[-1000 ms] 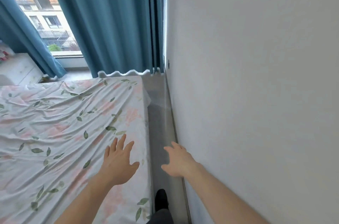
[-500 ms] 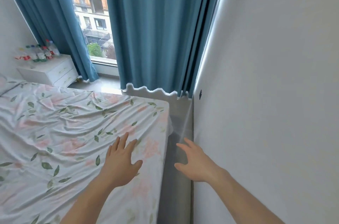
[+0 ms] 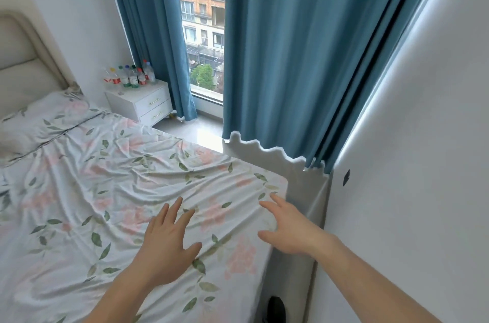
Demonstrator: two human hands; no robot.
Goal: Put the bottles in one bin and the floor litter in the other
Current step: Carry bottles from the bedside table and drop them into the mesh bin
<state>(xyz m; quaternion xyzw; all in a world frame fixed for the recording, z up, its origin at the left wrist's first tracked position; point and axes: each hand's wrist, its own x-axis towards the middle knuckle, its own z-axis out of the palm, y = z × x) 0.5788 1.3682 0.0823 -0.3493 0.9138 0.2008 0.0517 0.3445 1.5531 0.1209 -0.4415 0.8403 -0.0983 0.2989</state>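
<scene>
Several plastic bottles (image 3: 130,76) with coloured caps stand in a row on a white nightstand (image 3: 143,103) at the far side of the bed, beside the window. My left hand (image 3: 165,246) hovers over the floral bedsheet with fingers spread and nothing in it. My right hand (image 3: 288,227) reaches over the bed's right edge, also empty with fingers apart. Both hands are far from the bottles. No bin and no floor litter show in this view.
A bed (image 3: 105,203) with a leaf-and-flower sheet fills the left and middle. Blue curtains (image 3: 285,53) hang at the window. A white wall (image 3: 423,164) stands close on the right, leaving a narrow floor gap (image 3: 307,206). A dark shoe tip (image 3: 275,309) shows below.
The view has swung left and up, bringing the nightstand, bottles and headboard into sight. Both hands stay spread and empty, now over the bed rather than the floor gap.
</scene>
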